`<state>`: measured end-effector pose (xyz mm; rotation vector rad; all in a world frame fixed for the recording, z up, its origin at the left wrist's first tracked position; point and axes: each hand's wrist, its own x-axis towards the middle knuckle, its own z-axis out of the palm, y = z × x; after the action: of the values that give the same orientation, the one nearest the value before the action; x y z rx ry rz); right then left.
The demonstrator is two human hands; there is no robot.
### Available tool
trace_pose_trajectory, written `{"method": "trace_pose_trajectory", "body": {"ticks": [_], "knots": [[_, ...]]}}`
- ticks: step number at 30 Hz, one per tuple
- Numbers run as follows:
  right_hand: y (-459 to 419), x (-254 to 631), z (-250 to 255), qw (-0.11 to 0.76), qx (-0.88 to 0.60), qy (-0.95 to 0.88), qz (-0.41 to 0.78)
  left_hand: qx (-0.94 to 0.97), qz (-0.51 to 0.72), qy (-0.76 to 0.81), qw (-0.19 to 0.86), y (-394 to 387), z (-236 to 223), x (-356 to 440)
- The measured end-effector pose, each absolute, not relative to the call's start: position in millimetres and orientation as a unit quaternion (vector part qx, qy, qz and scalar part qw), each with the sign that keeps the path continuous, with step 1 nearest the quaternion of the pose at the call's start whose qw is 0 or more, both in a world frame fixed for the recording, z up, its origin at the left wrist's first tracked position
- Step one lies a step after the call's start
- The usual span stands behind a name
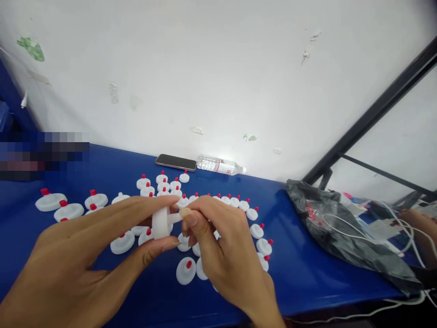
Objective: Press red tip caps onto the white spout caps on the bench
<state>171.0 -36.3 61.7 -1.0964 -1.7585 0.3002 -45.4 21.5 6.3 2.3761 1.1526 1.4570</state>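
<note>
My left hand [102, 246] grips a white plastic nozzle cap [161, 223] by its round rim, between thumb and fingers. The cap is tilted sideways, its narrow spout pointing right. At the spout's end my right hand [221, 241] is closed, thumb and forefinger pinched; whether a small tip sits between them is hidden. Below and around both hands, several white caps with red tips [186, 270] stand on the blue table [218, 303]. One white cap without a red tip [120, 197] shows just behind my left hand.
A black phone [175, 162] and a clear water bottle [220, 165] lie along the wall. On the right rests a dark plastic bag [341, 246] with small red pieces [310, 212] and white cables. Another person's hand [421, 228] is at the far right edge.
</note>
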Motion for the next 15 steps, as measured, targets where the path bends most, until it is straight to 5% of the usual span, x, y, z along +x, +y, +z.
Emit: {"method": "trace_pose_trajectory", "body": {"ticks": [15], "knots": [[-41.6, 185.3, 73.2, 0.442, -0.504, -0.74, 0.056, 0.808, 0.462, 0.365, 0.009, 30.4, 2.9, -46.5]]}}
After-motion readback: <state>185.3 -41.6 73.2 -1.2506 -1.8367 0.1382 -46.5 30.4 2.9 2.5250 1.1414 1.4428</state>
